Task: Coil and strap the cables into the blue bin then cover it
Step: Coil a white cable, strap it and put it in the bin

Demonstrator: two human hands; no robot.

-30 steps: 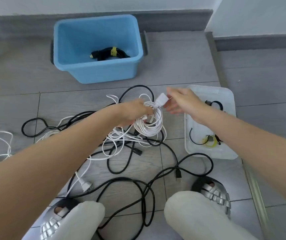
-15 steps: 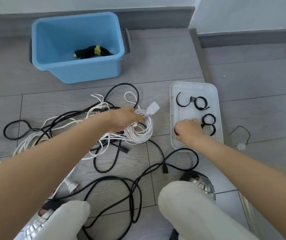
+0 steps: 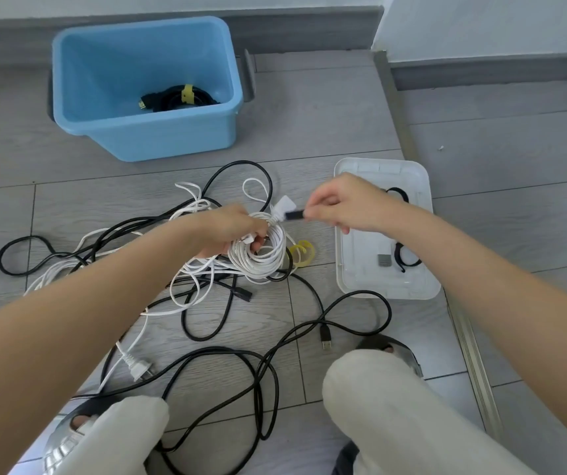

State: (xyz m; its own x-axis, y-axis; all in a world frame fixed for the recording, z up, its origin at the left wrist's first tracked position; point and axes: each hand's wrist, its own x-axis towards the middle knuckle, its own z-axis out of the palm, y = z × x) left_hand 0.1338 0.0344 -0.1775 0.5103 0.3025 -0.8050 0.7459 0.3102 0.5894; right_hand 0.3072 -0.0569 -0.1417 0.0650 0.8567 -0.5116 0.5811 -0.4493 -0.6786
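Down by the knees (image 3: 378, 399), loose black cables (image 3: 227, 358) loop over the floor (image 3: 343, 132), a white plug (image 3: 138, 368) among them. Up a little, the left hand (image 3: 230, 231) grips the white coil (image 3: 261, 258), fingers curled through its middle. Right beside it, the right hand (image 3: 347, 204) pinches a black strap (image 3: 294, 214) at the coil's connector (image 3: 283, 204). A yellow strap (image 3: 300, 255) lies just past the coil, and the clear lid (image 3: 384, 166) holds more black straps (image 3: 407, 258). Farthest off sits the blue bin (image 3: 172, 135), one strapped black cable (image 3: 179, 99) inside.
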